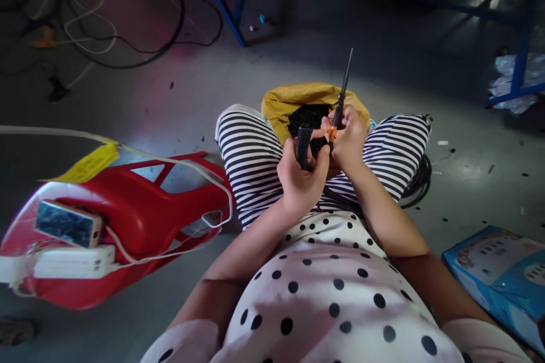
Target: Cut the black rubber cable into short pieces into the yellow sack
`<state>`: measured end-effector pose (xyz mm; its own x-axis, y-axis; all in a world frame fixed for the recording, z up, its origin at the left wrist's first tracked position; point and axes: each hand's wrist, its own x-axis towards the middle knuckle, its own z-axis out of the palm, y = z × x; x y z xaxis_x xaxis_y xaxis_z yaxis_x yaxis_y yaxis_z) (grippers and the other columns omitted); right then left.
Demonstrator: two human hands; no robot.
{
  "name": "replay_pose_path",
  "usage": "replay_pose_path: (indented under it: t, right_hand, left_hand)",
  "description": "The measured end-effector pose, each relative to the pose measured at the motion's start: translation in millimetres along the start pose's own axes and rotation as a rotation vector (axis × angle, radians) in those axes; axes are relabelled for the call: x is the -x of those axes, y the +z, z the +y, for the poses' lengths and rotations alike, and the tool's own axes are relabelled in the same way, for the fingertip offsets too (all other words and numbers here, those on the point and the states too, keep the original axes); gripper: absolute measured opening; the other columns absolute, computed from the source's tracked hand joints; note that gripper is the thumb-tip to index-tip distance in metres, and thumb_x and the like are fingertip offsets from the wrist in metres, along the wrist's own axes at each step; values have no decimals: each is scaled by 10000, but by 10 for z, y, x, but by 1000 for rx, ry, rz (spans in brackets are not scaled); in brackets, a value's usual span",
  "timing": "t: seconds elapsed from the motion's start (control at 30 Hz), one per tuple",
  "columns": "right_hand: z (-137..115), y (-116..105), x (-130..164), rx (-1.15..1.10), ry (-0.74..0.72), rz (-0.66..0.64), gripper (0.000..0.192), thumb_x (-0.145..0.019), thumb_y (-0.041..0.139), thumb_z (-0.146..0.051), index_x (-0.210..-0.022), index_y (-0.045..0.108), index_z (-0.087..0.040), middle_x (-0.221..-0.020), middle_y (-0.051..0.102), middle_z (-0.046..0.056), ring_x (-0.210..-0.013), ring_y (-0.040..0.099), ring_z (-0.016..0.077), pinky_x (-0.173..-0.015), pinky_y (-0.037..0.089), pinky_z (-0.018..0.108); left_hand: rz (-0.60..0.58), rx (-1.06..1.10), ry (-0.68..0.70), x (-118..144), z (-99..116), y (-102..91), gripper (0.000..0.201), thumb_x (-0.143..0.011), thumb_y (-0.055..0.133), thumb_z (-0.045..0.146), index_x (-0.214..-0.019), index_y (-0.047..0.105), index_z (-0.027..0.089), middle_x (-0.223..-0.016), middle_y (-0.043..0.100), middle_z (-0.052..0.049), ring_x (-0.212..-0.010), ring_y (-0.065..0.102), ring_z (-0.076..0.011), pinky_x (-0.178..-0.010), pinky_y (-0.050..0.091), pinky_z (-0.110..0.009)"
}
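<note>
Mid-work: left hand (300,178) fingers wrapped around corrugated tube (304,144), right hand (349,137) pinching thin black tool (343,91) beside tube; 1 tube unfinished, yellow bag (281,105) behind tube.

Grey concrete floor (170,108), red plastic stool (140,215) at left, blue metal frame (230,5) behind.

Dim scene, pale light patch on the floor (383,68), dark upper corners, wide-angle bending at edges, soft focus

Head-worn view, downward, close over lap (323,164)
</note>
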<state>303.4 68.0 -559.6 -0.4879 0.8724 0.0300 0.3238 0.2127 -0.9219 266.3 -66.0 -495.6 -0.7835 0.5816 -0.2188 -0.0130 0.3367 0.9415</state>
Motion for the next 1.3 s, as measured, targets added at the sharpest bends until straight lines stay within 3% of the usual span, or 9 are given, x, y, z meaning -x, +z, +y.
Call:
replay_pose_path:
  t: [0.07,0.27,0.47,0.67,0.93,1.1,1.3]
  right_hand:
    - [-43,25,19,-2,-53,21,239,-930,721,-409,-890,558,-240,-792,626,8,-728,651,180,-666,524,304]
    - [-73,54,42,126,-168,75,194,-971,636,-418,-911,579,-243,-787,656,-18,-712,665,155,-657,506,270]
    - [-49,21,1,221,-148,85,139,-991,649,-350,-921,588,-247,-798,682,-6,-697,653,178,-661,511,303]
    - [-37,6,-4,298,-202,77,246,-1074,537,-472,-994,597,-247,-803,659,19,-748,649,208,-706,523,322]
    - [-77,20,43,342,-178,42,157,-1039,579,-402,-1001,579,-250,-784,638,16,-765,657,223,-660,447,321]
    - [-5,35,63,334,-151,-51,170,-1040,561,-416,-1072,591,-252,-853,673,41,-834,671,243,-696,469,326]
    - [33,43,57,233,-140,-91,185,-984,645,-434,-1015,609,-255,-863,680,40,-834,655,243,-729,501,341]
  left_hand:
    - [3,-30,23,2,5,-3,246,-989,694,372,-1193,609,264,-826,616,-5,-662,555,-153,-636,472,-300]
    - [144,-96,313,18,-21,16,215,-894,744,221,-1082,640,216,-666,500,88,-533,481,-85,-606,447,-244]
    - [161,-84,330,8,-21,33,305,-891,735,184,-1183,646,207,-716,533,88,-522,461,-69,-576,437,-222]
    - [142,-17,313,-15,-23,32,334,-885,756,173,-1203,659,205,-730,503,86,-520,425,-59,-566,428,-210]
    - [20,215,126,-82,24,-39,257,-862,806,216,-1059,641,215,-884,636,34,-537,465,-47,-516,436,-191]
    - [-100,415,-90,-156,116,-97,368,-786,853,233,-960,529,222,-957,725,15,-421,452,-30,-355,346,-189]
    - [-220,657,-257,-213,141,-168,516,-681,868,203,-902,403,239,-1015,746,39,-384,408,4,-335,368,-183]
